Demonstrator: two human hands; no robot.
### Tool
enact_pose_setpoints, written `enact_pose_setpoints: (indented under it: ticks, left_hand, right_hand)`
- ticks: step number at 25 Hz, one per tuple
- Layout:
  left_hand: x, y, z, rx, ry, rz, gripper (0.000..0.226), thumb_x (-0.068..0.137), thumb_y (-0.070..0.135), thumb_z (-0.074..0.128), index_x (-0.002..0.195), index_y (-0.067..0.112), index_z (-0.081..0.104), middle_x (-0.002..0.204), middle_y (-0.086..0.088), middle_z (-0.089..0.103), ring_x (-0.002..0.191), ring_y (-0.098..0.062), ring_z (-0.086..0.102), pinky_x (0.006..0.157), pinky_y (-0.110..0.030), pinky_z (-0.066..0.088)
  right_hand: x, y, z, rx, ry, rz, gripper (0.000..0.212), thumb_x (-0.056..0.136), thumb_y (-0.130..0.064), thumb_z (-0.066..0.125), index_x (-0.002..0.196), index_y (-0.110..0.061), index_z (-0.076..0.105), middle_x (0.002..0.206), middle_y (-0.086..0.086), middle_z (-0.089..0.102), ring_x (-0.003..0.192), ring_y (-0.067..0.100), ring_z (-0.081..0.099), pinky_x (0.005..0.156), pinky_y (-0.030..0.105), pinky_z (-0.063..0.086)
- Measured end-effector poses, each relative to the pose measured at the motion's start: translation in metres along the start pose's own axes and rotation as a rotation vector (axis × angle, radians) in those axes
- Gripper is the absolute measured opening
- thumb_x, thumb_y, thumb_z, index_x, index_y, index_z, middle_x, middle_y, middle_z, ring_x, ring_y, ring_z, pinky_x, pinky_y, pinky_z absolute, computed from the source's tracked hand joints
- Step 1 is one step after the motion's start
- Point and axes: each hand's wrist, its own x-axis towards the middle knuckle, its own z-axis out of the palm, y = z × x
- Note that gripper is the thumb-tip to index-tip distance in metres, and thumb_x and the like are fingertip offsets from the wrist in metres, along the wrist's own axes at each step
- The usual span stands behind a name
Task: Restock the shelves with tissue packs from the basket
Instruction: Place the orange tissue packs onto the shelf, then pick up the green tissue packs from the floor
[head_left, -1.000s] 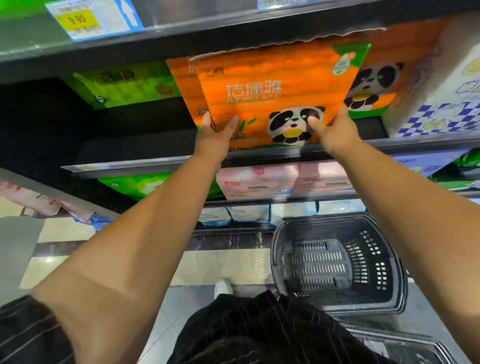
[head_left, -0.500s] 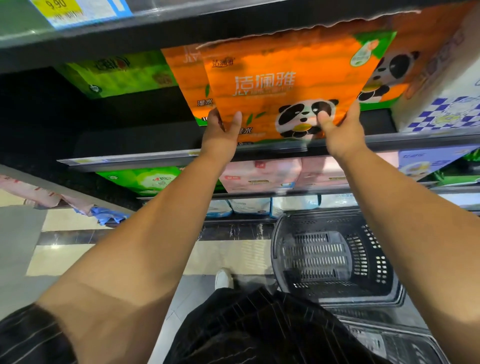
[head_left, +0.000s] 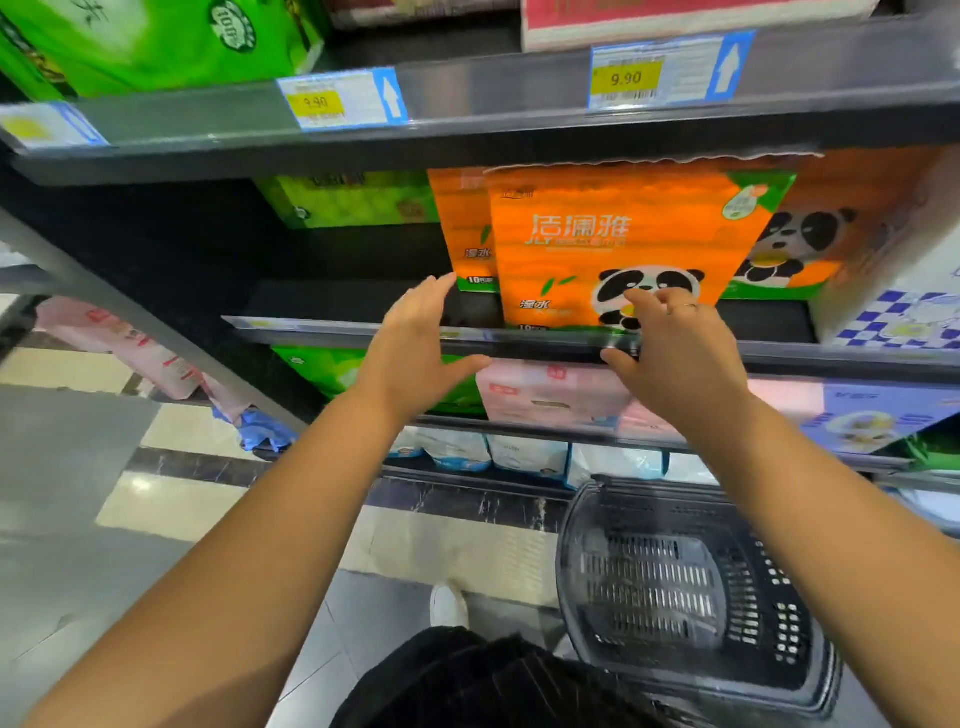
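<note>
The orange panda tissue pack stands upright on the middle shelf, largely hiding a second orange pack behind it. The left grip is open with its fingers spread, just left of the pack. The right grip is loosely curled and holds nothing. Its fingers cover the panda's lower face, and contact is unclear. The right arm partly covers the black basket.

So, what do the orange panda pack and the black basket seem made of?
Orange panda pack: probably thin glossy plastic film; it has a soft sheen and a wavy, crimped top seam. Black basket: looks like moulded hard plastic, fairly matt, with regular slots in base and walls.
</note>
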Motion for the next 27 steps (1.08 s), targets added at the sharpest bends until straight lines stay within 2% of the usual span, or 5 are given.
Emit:
enact_pose_setpoints:
  ticks: [2,7,12,18,27]
  left_hand:
    - [-0.018,-0.006,-0.014,0.098,-0.002,-0.041,0.100,0.075,0.048,0.076,0.152,0.015,0.020,0.157,-0.008,0.027,0.146,-0.025,0.019,0.120,-0.040,0.017]
    - [-0.072,-0.030,-0.066,0.195,0.100,-0.114,0.102,0.074,0.056,0.073,0.153,0.025,0.016,0.160,-0.003,0.019,0.148,-0.025,0.010,0.120,-0.042,0.014]
    - [-0.137,-0.074,-0.129,0.224,0.199,-0.219,0.103,0.072,0.059,0.073,0.152,0.027,0.017,0.160,-0.004,0.017,0.148,-0.028,0.007,0.119,-0.051,0.014]
    - [-0.264,-0.156,-0.203,0.297,0.327,-0.345,0.101,0.068,0.060,0.076,0.149,0.021,0.029,0.156,-0.010,0.026,0.145,-0.033,0.018,0.119,-0.048,0.016]
    - [-0.447,-0.246,-0.277,0.347,0.448,-0.681,0.104,0.072,0.063,0.069,0.153,0.028,0.013,0.161,-0.003,0.012,0.148,-0.026,0.005,0.119,-0.041,0.007]
  right_hand:
    - [-0.004,-0.024,-0.011,0.017,0.049,-0.053,0.072,0.081,-0.052,0.068,0.139,-0.016,0.046,0.128,0.024,0.055,0.112,0.044,0.052,0.091,0.050,0.045]
    - [-0.014,-0.095,-0.034,0.036,0.031,-0.148,0.078,0.082,-0.060,0.063,0.147,-0.028,0.032,0.150,0.016,0.035,0.136,0.039,0.033,0.109,0.057,0.030]
    - [-0.037,-0.187,-0.052,0.070,0.027,-0.285,0.080,0.085,-0.063,0.056,0.151,-0.031,0.023,0.151,0.013,0.031,0.137,0.037,0.029,0.112,0.055,0.026]
    - [-0.084,-0.344,-0.062,0.129,0.008,-0.461,0.080,0.086,-0.064,0.054,0.151,-0.036,0.017,0.156,0.008,0.019,0.143,0.033,0.020,0.116,0.057,0.017]
    - [-0.169,-0.560,-0.050,0.138,-0.021,-0.819,0.080,0.086,-0.068,0.048,0.151,-0.035,0.016,0.157,0.011,0.021,0.141,0.036,0.022,0.114,0.056,0.020]
